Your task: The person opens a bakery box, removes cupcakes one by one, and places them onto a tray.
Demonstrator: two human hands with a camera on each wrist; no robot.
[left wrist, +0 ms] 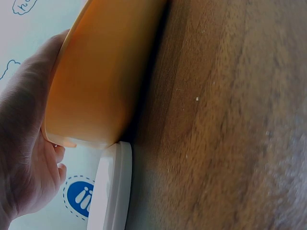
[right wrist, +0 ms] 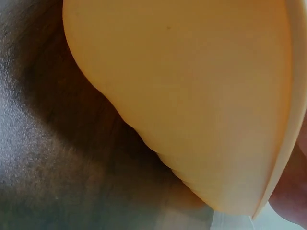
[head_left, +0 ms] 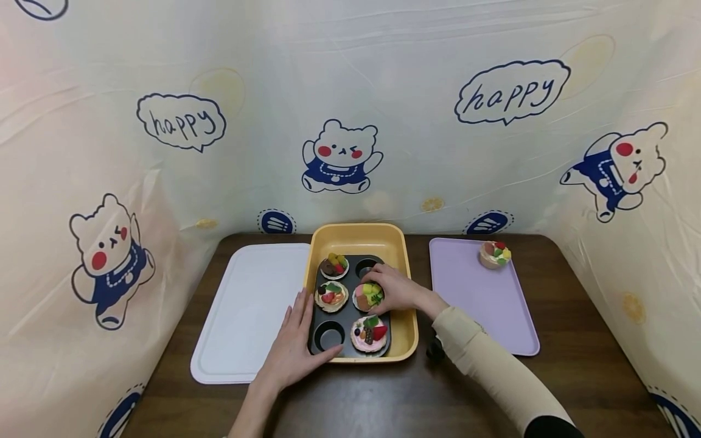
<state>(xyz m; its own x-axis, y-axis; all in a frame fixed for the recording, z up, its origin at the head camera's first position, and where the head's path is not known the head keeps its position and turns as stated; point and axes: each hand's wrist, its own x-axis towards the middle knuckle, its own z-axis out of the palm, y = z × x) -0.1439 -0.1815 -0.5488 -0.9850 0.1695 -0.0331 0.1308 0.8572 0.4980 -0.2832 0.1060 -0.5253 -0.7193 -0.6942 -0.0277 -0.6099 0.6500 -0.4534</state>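
R hand [head_left: 400, 289] grips tart [head_left: 370, 296], pt. hidden by fingers
L hand [head_left: 291, 350] spread on yellow tray [head_left: 358, 239]; both hands cropped in wrist views

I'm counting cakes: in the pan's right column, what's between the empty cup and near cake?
In the head view, another fruit-topped cake, held by the right hand.

Bin [head_left: 356, 239] yellow-orange, pan [head_left: 345, 315] dark grey, tarts [head_left: 372, 295] topped red, green, yellow. Left tray [head_left: 246, 310] white, right tray [head_left: 465, 292] lilac. Table [head_left: 378, 404] brown wood grain. Cloth [head_left: 416, 182] pale, printed with red-cheeked, navy-outlined bears [head_left: 338, 176]. Sleeve [head_left: 493, 368] beige.
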